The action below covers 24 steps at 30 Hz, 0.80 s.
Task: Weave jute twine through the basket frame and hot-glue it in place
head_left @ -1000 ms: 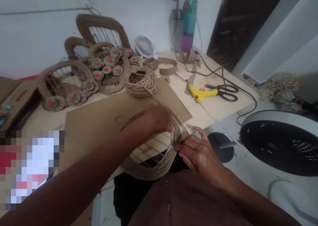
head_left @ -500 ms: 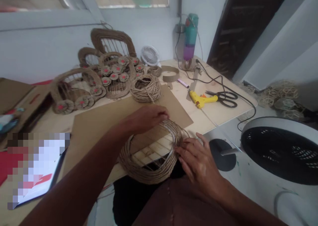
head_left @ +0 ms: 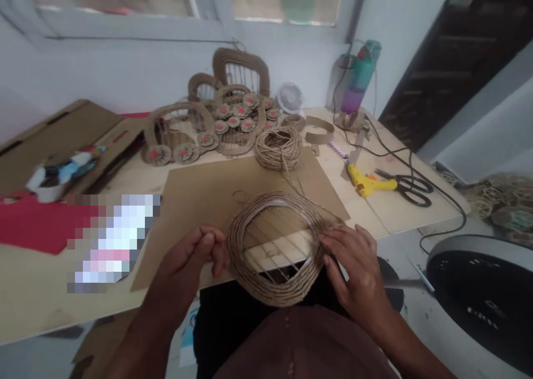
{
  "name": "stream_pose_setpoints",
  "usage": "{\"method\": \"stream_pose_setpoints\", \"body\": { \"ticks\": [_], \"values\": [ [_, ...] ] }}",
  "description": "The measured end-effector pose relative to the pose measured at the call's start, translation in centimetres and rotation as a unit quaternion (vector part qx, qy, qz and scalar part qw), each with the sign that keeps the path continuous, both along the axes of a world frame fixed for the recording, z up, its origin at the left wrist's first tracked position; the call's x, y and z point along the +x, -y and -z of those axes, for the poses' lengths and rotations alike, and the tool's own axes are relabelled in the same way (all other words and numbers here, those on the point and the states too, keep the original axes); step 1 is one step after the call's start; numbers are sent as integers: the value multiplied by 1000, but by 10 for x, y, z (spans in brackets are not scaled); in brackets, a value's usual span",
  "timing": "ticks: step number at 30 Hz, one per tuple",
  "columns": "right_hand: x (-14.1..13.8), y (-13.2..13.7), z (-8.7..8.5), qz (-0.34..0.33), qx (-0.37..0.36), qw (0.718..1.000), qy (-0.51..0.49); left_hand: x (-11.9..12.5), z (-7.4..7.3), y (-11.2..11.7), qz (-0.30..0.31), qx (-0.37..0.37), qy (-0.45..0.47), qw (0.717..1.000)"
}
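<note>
An oval ring wrapped in rows of brown twine [head_left: 272, 297], with thin cords strung across its opening, overlaps the front edge of the table. My right hand [head_left: 356, 259] grips its right rim, fingers on top and thumb lower down. Beside the left rim, my left hand [head_left: 195, 254] is closed, fingers curled and thumb against them; whatever may be pinched there is hidden. A strand runs from the ring's right side towards a ball of twine [head_left: 278, 148] on the brown board [head_left: 200, 187].
Twine-wrapped frames with red-centred rosettes [head_left: 233, 120] stand at the back beside a small white fan [head_left: 290, 97]. To the right lie a yellow glue gun [head_left: 370, 181], scissors [head_left: 412, 190] and a black cable [head_left: 449, 201]. A blurred-out tablet [head_left: 114, 245] lies left.
My left hand has moved from the ring's far rim to its left side. The ring sits more level and fully visible. My head view has turned left.
</note>
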State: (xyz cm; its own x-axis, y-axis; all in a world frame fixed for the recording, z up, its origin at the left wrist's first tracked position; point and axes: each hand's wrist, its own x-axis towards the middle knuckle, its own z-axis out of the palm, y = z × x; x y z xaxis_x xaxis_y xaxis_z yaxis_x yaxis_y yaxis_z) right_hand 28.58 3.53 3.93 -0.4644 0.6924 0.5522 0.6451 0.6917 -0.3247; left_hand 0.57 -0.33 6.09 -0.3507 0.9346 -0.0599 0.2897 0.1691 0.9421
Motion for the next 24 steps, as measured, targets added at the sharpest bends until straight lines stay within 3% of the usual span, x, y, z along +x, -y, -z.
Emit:
{"method": "stream_pose_setpoints", "body": {
  "ticks": [5,8,12,16,24],
  "values": [
    [-25,-21,-13,-64,1,997,46,-4,22,20,-74,20,-25,997],
    [-50,-31,-22,-106,-19,989,98,-5,28,24,-103,17,-51,993],
    [-86,-38,-27,-166,-34,972,161,-5,22,27,-90,-28,-112,989],
    [-114,-44,-20,-216,-27,954,206,-6,14,29,-69,-63,-165,982],
    [-120,-58,-8,-231,-13,935,269,-3,18,30,-83,-63,-129,986]
  ]
}}
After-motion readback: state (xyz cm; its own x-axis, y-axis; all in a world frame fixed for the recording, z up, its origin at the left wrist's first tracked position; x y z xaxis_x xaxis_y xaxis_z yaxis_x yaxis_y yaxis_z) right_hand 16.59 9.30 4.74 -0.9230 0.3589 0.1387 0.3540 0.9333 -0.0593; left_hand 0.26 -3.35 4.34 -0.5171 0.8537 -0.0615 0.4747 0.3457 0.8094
